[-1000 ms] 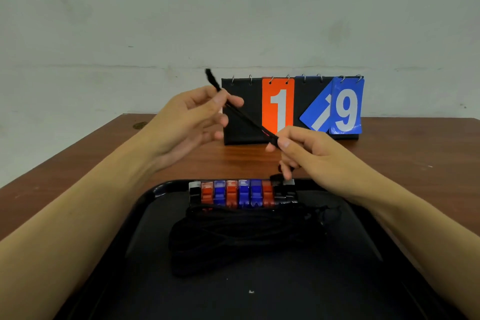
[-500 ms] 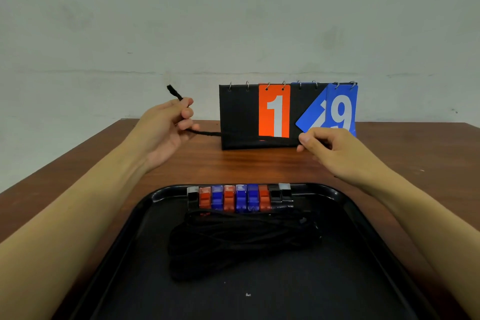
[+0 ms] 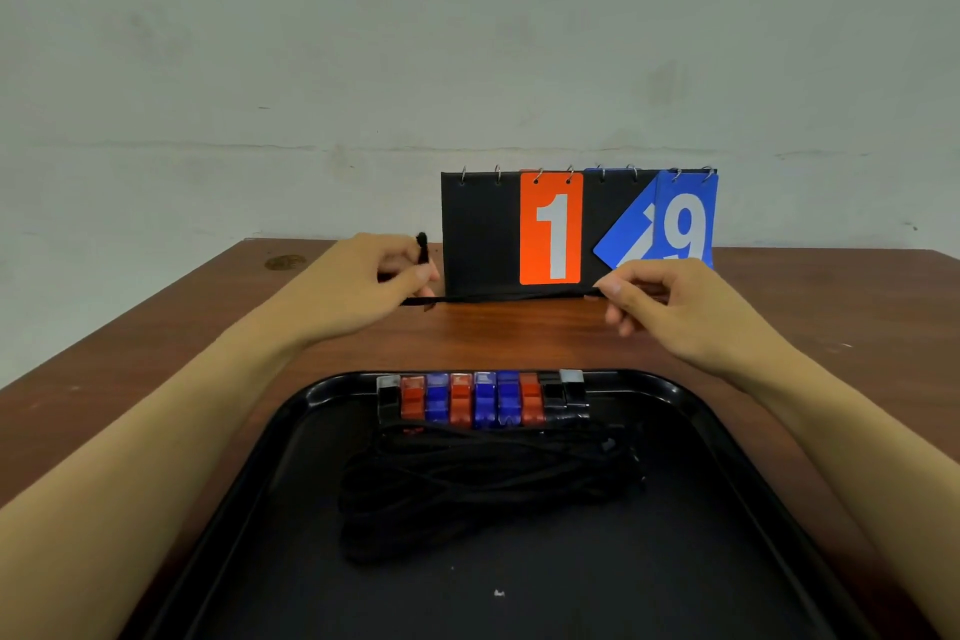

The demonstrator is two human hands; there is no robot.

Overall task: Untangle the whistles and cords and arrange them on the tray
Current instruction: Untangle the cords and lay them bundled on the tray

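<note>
Whistles (image 3: 483, 399): rowed on tray (image 3: 691, 411), cords (image 3: 483, 483) bundled (task nearly done). Last cord (image 3: 514, 297): taut above tabletop (image 3: 156, 327), pinched by left hand (image 3: 379, 286), right hand (image 3: 670, 307); unplaced.

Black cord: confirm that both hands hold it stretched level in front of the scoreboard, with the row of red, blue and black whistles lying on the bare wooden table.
One detail is wrong. The head view shows the row of plastic whistles lying inside the black tray, at its far edge, not on the wooden table. The left hand and right hand do hold the black cord stretched level before the scoreboard.

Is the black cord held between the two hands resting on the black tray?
No: the black cord is stretched between left hand and right hand, beyond the black tray.
</note>
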